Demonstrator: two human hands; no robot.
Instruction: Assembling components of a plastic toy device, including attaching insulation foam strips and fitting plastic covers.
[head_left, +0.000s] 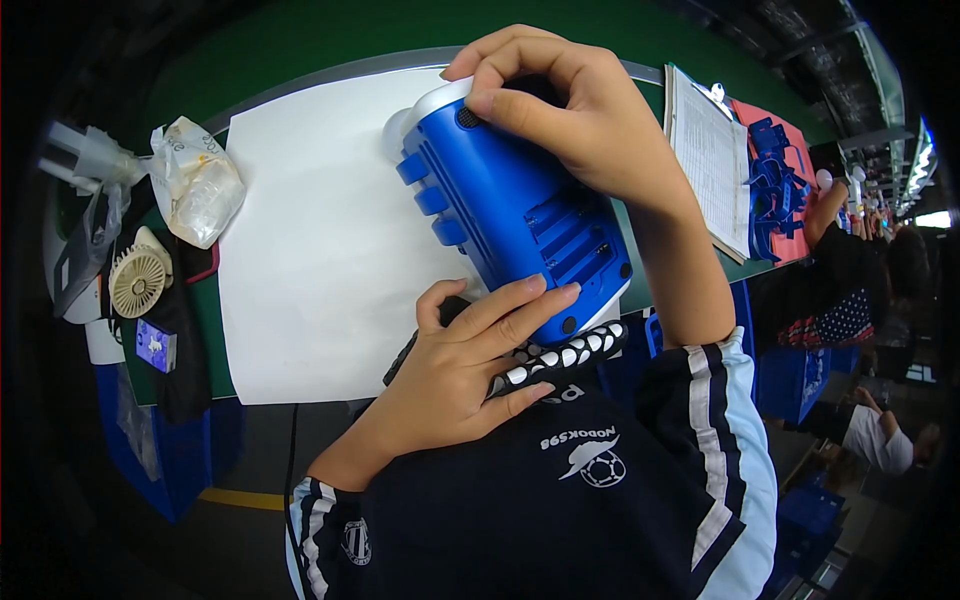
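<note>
A blue plastic device (490, 190) with a white edge is held tilted above the white sheet, its underside turned up. A battery compartment (575, 245) with metal contacts lies uncovered, and I see no batteries in it. Several rounded blue knobs stick out along one long side, and dark round feet sit at the corners. My right hand (570, 105) grips the far end, thumb on the blue face. At the near end, my left hand (470, 350) rests its fingers on the casing beside the compartment. A black-and-white dotted item (565, 357) lies against that hand.
A large white sheet (310, 240) covers the table. At left are a clear plastic bag (200, 185), a cream hand fan (140, 280) and a purple box (156, 345). At right lie a clipboard of papers (705, 160) and blue plastic parts (775, 185) on pink material.
</note>
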